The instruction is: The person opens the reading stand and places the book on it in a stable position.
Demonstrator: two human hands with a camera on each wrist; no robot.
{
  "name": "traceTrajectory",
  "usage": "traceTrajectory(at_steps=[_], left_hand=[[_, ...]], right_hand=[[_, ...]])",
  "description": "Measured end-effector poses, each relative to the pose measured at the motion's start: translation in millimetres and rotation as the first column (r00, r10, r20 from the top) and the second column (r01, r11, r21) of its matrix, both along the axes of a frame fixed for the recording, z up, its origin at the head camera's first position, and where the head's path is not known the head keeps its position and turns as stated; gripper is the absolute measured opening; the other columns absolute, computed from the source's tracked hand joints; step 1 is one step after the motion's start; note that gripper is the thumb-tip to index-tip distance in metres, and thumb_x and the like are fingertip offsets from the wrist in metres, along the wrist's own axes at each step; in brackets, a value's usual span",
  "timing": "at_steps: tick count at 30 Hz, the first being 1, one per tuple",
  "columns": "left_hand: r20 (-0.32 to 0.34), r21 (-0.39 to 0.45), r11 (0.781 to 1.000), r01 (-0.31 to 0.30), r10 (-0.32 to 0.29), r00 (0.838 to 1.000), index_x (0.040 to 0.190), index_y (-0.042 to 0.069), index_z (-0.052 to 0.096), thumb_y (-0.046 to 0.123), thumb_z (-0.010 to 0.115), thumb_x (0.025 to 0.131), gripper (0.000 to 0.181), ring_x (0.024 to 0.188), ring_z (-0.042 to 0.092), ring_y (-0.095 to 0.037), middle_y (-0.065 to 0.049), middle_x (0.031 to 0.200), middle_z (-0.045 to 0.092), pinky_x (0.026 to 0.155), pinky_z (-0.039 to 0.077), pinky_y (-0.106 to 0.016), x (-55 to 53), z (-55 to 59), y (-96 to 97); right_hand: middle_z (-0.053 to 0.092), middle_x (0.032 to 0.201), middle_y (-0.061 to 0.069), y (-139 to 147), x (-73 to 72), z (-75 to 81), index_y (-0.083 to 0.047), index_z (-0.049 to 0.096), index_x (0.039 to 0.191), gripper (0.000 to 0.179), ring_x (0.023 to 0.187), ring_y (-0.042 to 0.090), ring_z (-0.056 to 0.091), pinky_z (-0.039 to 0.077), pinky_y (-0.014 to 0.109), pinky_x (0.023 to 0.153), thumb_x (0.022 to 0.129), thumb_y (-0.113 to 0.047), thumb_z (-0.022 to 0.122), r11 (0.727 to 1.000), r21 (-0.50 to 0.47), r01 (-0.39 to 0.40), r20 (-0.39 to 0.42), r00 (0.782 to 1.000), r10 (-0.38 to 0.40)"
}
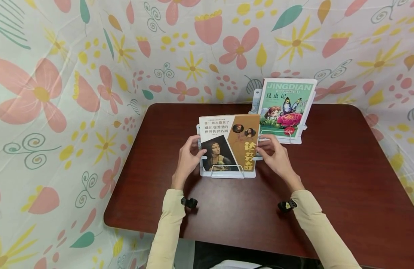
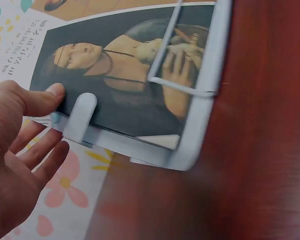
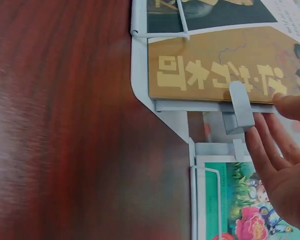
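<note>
A book (image 1: 242, 130) with a portrait painting on its white and brown cover leans back on a white book stand (image 1: 205, 173). The stand's wire loop crosses the lower cover, and a side clip (image 2: 84, 112) folds over each edge. My left hand (image 1: 188, 158) grips the left side, its thumb on the cover edge and the other fingers behind. On the opposite side my right hand (image 1: 276, 157) holds the edge likewise, with its thumb beside the clip (image 3: 240, 100) in the right wrist view. Fingertips behind the stand are partly hidden.
Behind and to the right, a green book (image 1: 270, 97) with a butterfly and a flower rests on a second stand (image 1: 296, 140). The dark wooden table (image 1: 345, 179) ends at a flower-patterned cloth (image 1: 193, 48) at the back and left.
</note>
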State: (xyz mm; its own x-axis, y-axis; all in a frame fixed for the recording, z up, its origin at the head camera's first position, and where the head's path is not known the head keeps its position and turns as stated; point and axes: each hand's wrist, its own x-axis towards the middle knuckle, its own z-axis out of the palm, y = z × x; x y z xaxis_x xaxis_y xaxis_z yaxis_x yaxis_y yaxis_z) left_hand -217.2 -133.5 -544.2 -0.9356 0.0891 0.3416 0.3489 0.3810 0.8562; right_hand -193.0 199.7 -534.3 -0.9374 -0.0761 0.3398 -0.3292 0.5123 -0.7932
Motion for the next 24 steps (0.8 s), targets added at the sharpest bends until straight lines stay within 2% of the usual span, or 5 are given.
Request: traceTrajectory(at_steps=[6, 9, 12, 17, 24], left_hand=[[0.202, 0.103, 0.994, -0.027, 0.006, 0.979, 0.153, 0.015, 0.038, 0.007, 0.070, 0.094, 0.068, 0.118, 0.066, -0.033, -0.018, 0.133, 0.063, 0.099, 0.056, -0.047, 29.1, -21.6, -8.1], [0.341, 0.113, 0.993, -0.029, -0.012, 0.940, 0.153, 0.007, 0.035, 0.011, 0.067, 0.097, 0.065, 0.119, 0.066, -0.035, -0.021, 0.133, 0.063, 0.098, 0.056, -0.046, 38.1, -26.3, -11.3], [0.444, 0.130, 0.991, -0.022, -0.038, 0.895, 0.152, 0.000, 0.037, 0.015, 0.063, 0.100, 0.060, 0.119, 0.067, -0.037, -0.025, 0.132, 0.064, 0.098, 0.056, -0.046, 44.2, -27.7, -11.2], [0.488, 0.019, 0.999, -0.034, 0.020, 0.873, 0.145, -0.001, 0.050, 0.020, 0.062, 0.100, 0.051, 0.119, 0.067, -0.034, -0.023, 0.130, 0.067, 0.099, 0.055, -0.045, 54.3, -26.4, -7.0], [0.474, -0.069, 0.997, -0.018, 0.048, 0.879, 0.142, -0.004, 0.055, 0.024, 0.062, 0.100, 0.051, 0.122, 0.066, -0.032, -0.023, 0.134, 0.065, 0.101, 0.054, -0.042, 54.5, -23.0, 0.4]], right_hand=[[0.067, 0.125, 0.026, 5.7, 28.7, -13.1, -0.004, 0.045, 0.144, 0.047, 0.111, 0.029, 0.067, 0.046, 0.004, 0.085, 0.102, -0.016, 0.062, 0.996, -0.081, 0.027, 0.146, 0.989, -0.015], [0.063, 0.132, 0.029, 2.6, 45.1, -17.1, 0.000, 0.037, 0.148, 0.053, 0.118, 0.039, 0.064, 0.051, 0.013, 0.091, 0.105, -0.022, 0.057, 0.997, -0.072, 0.005, 0.279, 0.960, 0.015], [0.059, 0.136, 0.032, -2.7, 56.8, -21.2, 0.003, 0.030, 0.152, 0.060, 0.123, 0.043, 0.062, 0.055, 0.036, 0.100, 0.106, -0.029, 0.053, 0.997, -0.064, -0.030, 0.384, 0.922, 0.053], [0.050, 0.147, 0.032, -10.6, 63.5, -28.6, 0.005, 0.032, 0.151, 0.061, 0.134, 0.044, 0.054, 0.046, 0.056, 0.107, 0.107, -0.031, 0.052, 0.998, -0.040, -0.042, 0.462, 0.885, 0.056], [0.052, 0.143, 0.034, -22.7, 54.4, -29.7, 0.009, 0.041, 0.143, 0.057, 0.130, 0.044, 0.057, 0.050, 0.051, 0.104, 0.103, -0.028, 0.060, 0.998, -0.038, -0.057, 0.420, 0.905, 0.068]])
